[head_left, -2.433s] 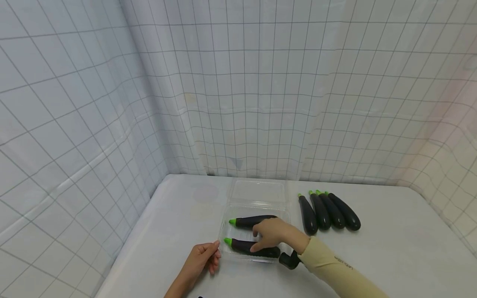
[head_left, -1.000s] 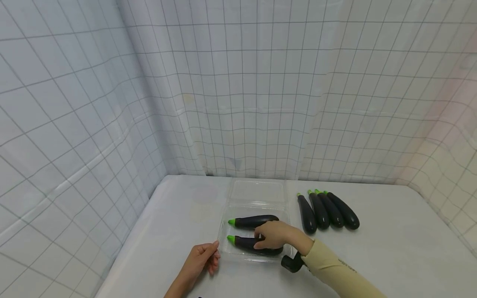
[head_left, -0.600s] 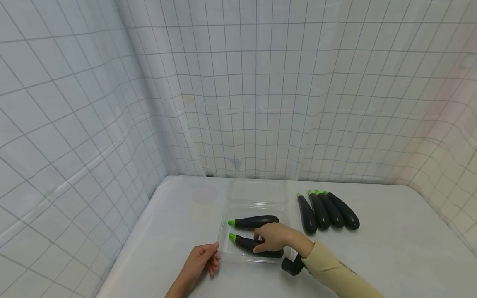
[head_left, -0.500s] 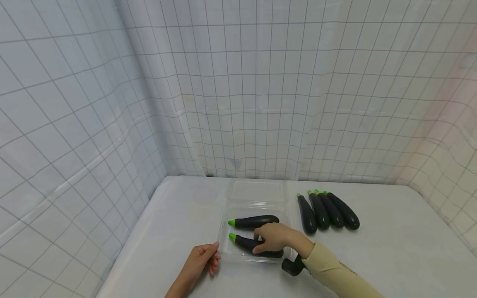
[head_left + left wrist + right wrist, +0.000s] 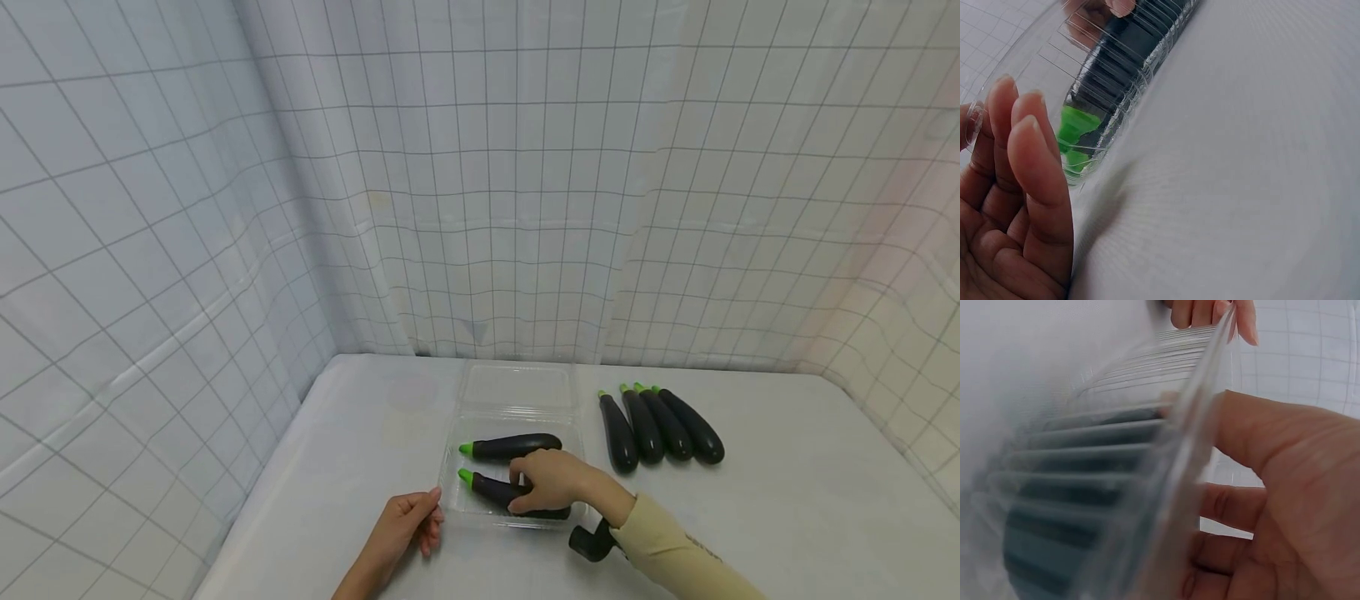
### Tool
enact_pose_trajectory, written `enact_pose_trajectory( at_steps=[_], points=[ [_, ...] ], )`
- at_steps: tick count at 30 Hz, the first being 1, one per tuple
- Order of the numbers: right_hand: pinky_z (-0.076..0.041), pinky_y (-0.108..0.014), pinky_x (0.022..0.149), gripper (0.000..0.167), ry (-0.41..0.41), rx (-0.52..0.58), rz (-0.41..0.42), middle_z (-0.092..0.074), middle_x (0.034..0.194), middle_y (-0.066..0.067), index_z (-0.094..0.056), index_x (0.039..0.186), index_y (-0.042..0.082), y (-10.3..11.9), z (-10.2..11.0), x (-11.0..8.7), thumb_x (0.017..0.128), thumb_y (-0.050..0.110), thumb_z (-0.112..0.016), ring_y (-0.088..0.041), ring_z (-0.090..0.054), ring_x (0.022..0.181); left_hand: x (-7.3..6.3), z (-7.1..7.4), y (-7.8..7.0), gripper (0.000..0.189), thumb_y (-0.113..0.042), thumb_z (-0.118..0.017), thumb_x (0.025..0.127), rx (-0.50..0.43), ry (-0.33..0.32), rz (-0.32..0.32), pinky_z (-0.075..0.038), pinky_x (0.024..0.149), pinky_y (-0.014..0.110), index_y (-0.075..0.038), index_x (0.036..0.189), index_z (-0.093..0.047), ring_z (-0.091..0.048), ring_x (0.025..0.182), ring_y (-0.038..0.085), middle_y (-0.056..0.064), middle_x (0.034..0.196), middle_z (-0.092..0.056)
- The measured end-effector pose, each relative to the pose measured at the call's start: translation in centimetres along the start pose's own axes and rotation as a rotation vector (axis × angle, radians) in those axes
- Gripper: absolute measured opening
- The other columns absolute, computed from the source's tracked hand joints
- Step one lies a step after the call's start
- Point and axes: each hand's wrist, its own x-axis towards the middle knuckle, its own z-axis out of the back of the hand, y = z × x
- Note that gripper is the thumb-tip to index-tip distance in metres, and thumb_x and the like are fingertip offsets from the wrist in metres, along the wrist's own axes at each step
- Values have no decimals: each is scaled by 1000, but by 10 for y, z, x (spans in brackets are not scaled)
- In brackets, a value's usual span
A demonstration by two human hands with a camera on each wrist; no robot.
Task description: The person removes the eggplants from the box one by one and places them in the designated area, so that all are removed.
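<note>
A clear plastic clamshell box lies with its lid laid back. My left hand pinches the box's left rim between thumb and index finger; in the left wrist view its other fingers stand outside the wall. Inside the box lie two dark eggplants with green stems, both pointing left. My right hand reaches over the right side and holds the front eggplant by its thick half, thumb in front. Behind it lies the back eggplant, apart from it. The right wrist view shows the box's ribbed wall before my fingers.
Several more eggplants lie in a row on the white table, right of the box, stems pointing away. A black wrist device hangs under the right sleeve. Gridded white curtains enclose the back and sides.
The front eggplant has shifted slightly right within the box, its stem end swung back toward the other eggplant. My right hand moved right with it. My left hand stays at the rim.
</note>
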Motion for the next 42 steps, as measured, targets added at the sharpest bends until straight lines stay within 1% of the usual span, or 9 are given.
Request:
enact_pose_trajectory(
  at_steps=[7,16,22,26,35,42],
  points=[
    [-45,-27,60,33,-39,5,1,-60,78,8,-63,102,15,0,0,-3,83,40,-71,-4,-53,67,-1,1,-2,40,-35,-51,99,-8,5,2,-47,45,22,-4,74,-61,-52,50,10,2,60,-57],
    [-43,-27,58,36,-71,1,-10,-59,82,7,-62,104,14,3,0,-4,84,44,-69,-5,-50,66,-3,1,-3,39,-33,-51,99,-2,11,-21,-47,45,21,-5,73,-61,-52,50,9,1,60,-58],
    [-42,-25,57,35,-83,6,-15,-59,83,7,-62,103,15,4,-2,-5,84,43,-70,-5,-49,65,-4,0,-3,40,-36,-52,98,-1,1,-11,-46,45,21,-4,74,-60,-52,50,10,2,60,-57],
    [-43,-25,57,36,-101,11,-1,-60,85,7,-62,103,15,3,-4,-6,84,44,-69,-4,-50,67,-4,0,-2,40,-35,-52,98,3,-1,-10,-46,45,21,-4,74,-60,-52,50,10,1,60,-57],
    [-44,-24,59,40,-196,26,35,-63,88,6,-63,106,16,1,-4,-6,84,49,-67,-4,-52,72,-1,0,-2,40,-37,-52,98,19,-6,-2,-47,45,22,-6,74,-61,-52,50,10,2,61,-57],
    [-44,-24,59,41,-250,23,46,-63,89,6,-62,107,15,0,-6,-8,85,50,-67,-4,-53,73,-1,0,-1,40,-34,-51,99,13,3,-23,-47,45,21,-5,74,-60,-52,50,9,1,60,-57]
  ],
)
